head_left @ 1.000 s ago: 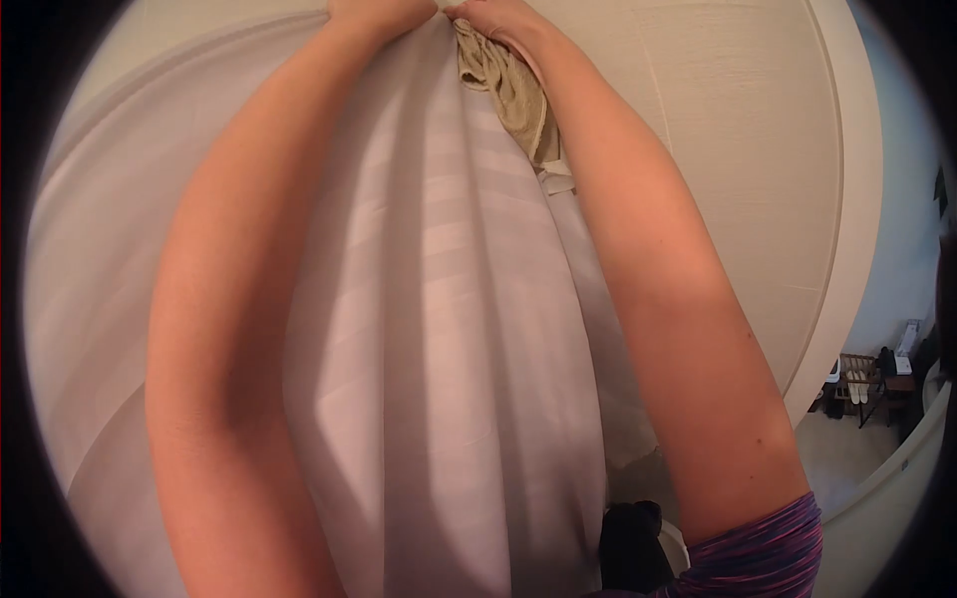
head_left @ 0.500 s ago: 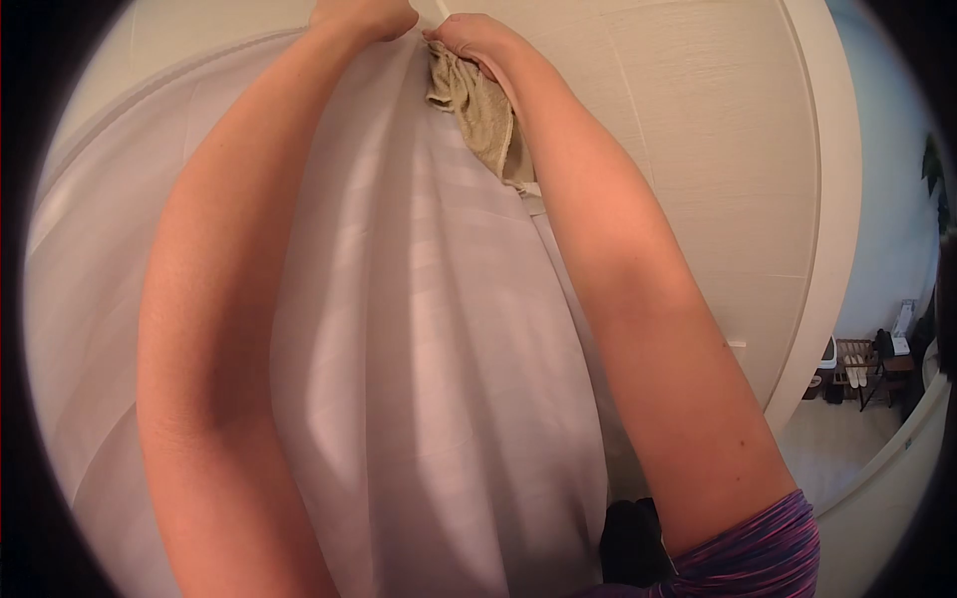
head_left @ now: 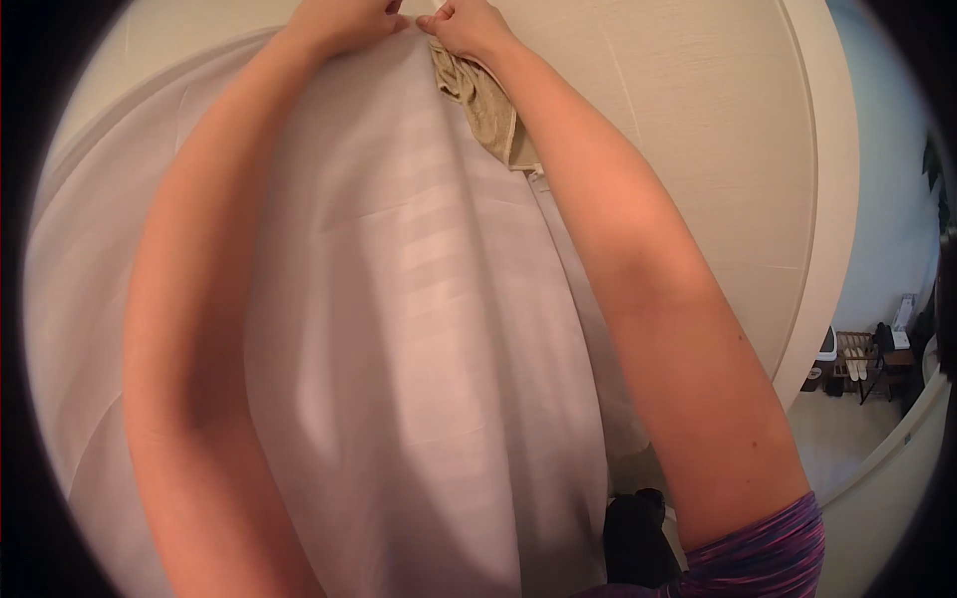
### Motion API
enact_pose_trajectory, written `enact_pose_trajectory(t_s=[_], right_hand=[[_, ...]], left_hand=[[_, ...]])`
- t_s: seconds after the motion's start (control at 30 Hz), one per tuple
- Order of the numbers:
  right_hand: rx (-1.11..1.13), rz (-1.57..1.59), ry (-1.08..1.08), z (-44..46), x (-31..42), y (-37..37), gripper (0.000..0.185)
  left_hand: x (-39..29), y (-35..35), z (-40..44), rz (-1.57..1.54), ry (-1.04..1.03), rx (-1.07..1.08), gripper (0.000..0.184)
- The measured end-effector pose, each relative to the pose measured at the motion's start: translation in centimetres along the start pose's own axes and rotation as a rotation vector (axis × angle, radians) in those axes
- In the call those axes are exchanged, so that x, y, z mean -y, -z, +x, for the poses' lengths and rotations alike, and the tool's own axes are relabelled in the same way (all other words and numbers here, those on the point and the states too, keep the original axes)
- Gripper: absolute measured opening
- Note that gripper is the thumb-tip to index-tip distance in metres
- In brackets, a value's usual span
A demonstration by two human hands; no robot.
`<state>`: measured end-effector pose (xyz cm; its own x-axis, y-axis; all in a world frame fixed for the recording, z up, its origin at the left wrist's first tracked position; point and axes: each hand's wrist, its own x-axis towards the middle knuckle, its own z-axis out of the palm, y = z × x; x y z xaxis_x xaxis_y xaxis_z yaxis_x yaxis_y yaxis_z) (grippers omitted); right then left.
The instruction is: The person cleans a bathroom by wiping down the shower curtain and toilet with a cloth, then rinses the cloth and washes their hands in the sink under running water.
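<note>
A large pale sheet (head_left: 399, 269) with faint woven stripes hangs in folds in front of me, filling most of the head view. At the top of the view my left hand (head_left: 364, 22) pinches its upper edge. Just to the right of it, fingers almost meeting, my right hand (head_left: 464, 25) is also closed on the edge near the sheet's top corner. A crumpled olive-beige cloth (head_left: 488, 115) dangles right below my right hand and wrist; whether my fingers hold it too, I cannot tell.
Behind the sheet is a cream panelled wall (head_left: 718, 179) with a pale frame (head_left: 827, 199) along its right side. Through the opening, a dark rack with shoes (head_left: 854, 361) stands on a light floor. Something black (head_left: 638, 538) shows low beside my purple striped sleeve (head_left: 758, 548).
My left hand has shifted slightly left and down along the sheet's edge, and its fingers show more. The sheet's upper part looks smoother, and the olive-beige cloth hangs slightly higher.
</note>
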<state>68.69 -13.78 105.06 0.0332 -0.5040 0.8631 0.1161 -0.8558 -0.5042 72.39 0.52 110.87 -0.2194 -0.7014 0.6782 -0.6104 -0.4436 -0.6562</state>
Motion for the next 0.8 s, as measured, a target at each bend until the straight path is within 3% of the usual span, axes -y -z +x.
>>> enact_pose_trajectory(t_s=[0.2, 0.33, 0.4, 0.57, 0.8], right_hand=[[0.022, -0.068, -0.023, 1.5, 0.6, 0.8, 0.031], [0.06, -0.057, 0.013, 1.9, -0.3, 0.6, 0.031], [0.047, -0.061, 0.021, 2.1, -0.4, 0.4, 0.03], [-0.03, -0.113, 0.045, 1.7, -0.4, -0.2, 0.026], [0.044, 0.261, 0.209, 0.2, -0.9, -0.5, 0.021]], left_hand=[[0.2, -2.6, 2.2, -0.004, 0.095, -0.329, 0.018], [-0.5, -1.4, 2.2, -0.113, 0.009, -0.189, 0.017], [-0.3, -1.1, 2.2, -0.019, -0.026, -0.021, 0.017], [-0.2, -0.9, 1.1, -0.094, -0.122, -0.21, 0.015], [0.9, -1.9, 2.6, -0.126, -0.022, -0.13, 0.016]])
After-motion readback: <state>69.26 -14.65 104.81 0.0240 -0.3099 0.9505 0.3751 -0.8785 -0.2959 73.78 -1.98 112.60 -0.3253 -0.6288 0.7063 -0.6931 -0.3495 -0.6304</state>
